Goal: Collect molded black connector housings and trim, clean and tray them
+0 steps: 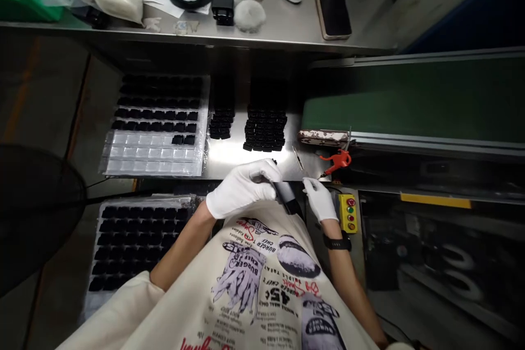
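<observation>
My left hand (246, 188), in a white glove, is closed with thumb and fingers around the end of a dark, flat piece (286, 196) at the bench's front edge; its exact kind does not show. My right hand (320, 201), also gloved, is just to the right, apart from that piece. Its fingertips are pinched together, and whatever they hold is too small to make out. Beyond my hands, small black plastic parts (265, 128) stand in tight rows on the metal bench (229, 159). A pair of tweezers (298, 158) lies near my right fingertips.
At left, a clear plastic tray (141, 158) carries black parts in its far rows; another filled tray (139, 243) sits lower. A red air gun (338, 161) lies by the green conveyor belt (418, 104). A yellow button box (348, 213) is right of my hand. A shelf (287, 27) holds a phone (334, 12).
</observation>
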### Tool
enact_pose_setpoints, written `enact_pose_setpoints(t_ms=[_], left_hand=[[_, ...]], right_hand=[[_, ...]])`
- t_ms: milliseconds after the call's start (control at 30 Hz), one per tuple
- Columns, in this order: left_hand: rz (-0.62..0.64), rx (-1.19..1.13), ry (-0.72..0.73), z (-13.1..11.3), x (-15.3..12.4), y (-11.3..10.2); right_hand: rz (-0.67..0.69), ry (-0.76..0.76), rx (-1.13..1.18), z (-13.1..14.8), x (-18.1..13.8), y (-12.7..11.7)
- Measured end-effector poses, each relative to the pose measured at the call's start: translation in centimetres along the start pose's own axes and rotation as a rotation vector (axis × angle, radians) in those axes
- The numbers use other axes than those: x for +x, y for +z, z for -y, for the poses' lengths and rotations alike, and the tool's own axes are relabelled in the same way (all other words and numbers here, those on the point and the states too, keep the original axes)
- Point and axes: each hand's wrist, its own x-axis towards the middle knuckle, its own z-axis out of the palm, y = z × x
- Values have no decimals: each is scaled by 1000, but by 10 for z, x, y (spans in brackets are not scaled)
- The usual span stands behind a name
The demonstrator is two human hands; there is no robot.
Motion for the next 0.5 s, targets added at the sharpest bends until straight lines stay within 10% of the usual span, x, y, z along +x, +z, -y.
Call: enact_pose_setpoints(t_ms=[367, 500], left_hand=[[-220, 265, -251, 24, 11, 30], [-331, 455, -325, 29, 19, 35]], right_hand=[[-532, -505, 69, 92, -88, -44], [-462, -763, -97, 129, -105, -52]])
